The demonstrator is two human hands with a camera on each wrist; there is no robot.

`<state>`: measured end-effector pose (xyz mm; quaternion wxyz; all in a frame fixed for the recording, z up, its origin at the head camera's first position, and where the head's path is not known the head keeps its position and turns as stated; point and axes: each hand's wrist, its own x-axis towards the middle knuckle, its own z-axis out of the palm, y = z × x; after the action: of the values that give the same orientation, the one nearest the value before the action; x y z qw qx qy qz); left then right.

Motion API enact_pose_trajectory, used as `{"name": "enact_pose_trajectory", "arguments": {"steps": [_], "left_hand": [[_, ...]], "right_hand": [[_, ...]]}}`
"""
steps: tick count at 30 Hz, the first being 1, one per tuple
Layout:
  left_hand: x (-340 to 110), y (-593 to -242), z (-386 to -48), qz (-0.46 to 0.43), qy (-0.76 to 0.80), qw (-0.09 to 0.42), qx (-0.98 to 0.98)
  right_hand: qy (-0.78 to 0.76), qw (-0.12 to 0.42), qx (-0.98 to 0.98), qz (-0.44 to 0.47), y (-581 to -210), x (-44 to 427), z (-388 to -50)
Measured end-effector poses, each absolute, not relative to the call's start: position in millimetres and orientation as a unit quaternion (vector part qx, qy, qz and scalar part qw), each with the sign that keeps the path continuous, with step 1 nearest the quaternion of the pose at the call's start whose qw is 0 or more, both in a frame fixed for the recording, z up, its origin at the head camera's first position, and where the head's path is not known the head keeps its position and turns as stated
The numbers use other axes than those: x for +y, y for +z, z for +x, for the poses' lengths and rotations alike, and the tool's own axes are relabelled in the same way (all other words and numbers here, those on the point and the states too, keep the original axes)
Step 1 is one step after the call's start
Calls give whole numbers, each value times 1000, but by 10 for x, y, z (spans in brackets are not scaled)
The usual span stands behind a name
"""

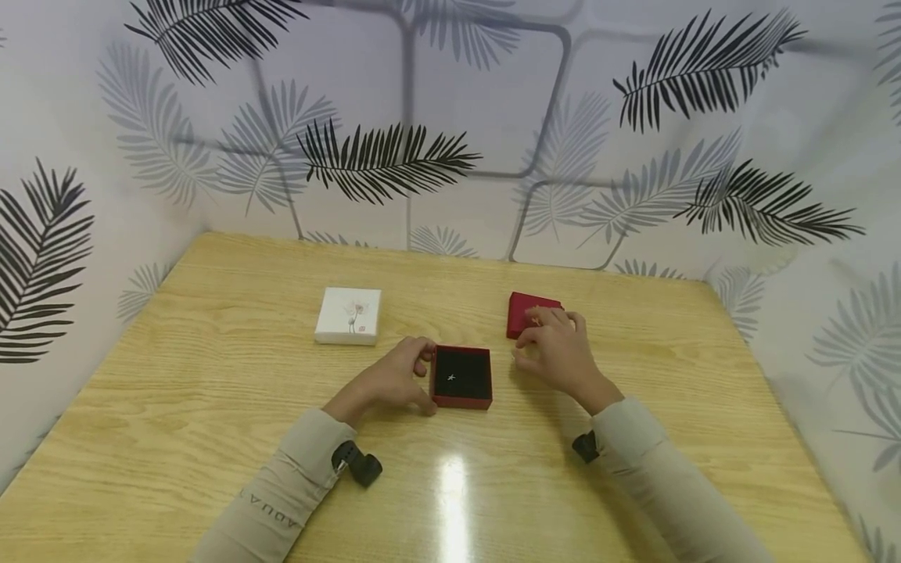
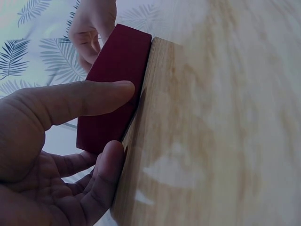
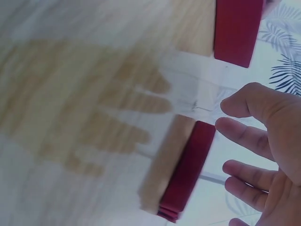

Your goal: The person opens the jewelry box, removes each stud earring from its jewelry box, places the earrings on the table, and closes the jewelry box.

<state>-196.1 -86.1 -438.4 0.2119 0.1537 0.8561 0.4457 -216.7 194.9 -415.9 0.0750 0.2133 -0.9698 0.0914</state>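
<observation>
By the bent thumb and fingers of the left hand (image 1: 394,375), an open, square, red box (image 1: 461,403) is gripped at its left side, presumably to be steadied on the glossy wood-grain table (image 1: 176,407). Inside it, on a black, matte, foam-like pad (image 1: 472,366), a small silvery star-shaped piece (image 1: 451,378) is set (its shine is probably flattered by the dark ground). The fingers of the right hand (image 1: 559,356) are held apart, loosely bent, beside a red, square, gold-printed lid (image 1: 519,311); whether it is touched cannot be told. Beyond the left hand, a white, flower-printed, square box (image 1: 336,317) is placed.
</observation>
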Motion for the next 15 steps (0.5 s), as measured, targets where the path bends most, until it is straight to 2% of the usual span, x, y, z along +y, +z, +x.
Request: {"name": "enact_pose_trajectory", "arguments": {"steps": [7, 15], "left_hand": [[-866, -4404, -1971, 152, 445, 212, 857], [-870, -4415, -1981, 154, 446, 214, 855]], "right_hand": [[148, 63, -962, 220, -4074, 1861, -2093], [354, 15, -912, 204, -4014, 1732, -1993]]}}
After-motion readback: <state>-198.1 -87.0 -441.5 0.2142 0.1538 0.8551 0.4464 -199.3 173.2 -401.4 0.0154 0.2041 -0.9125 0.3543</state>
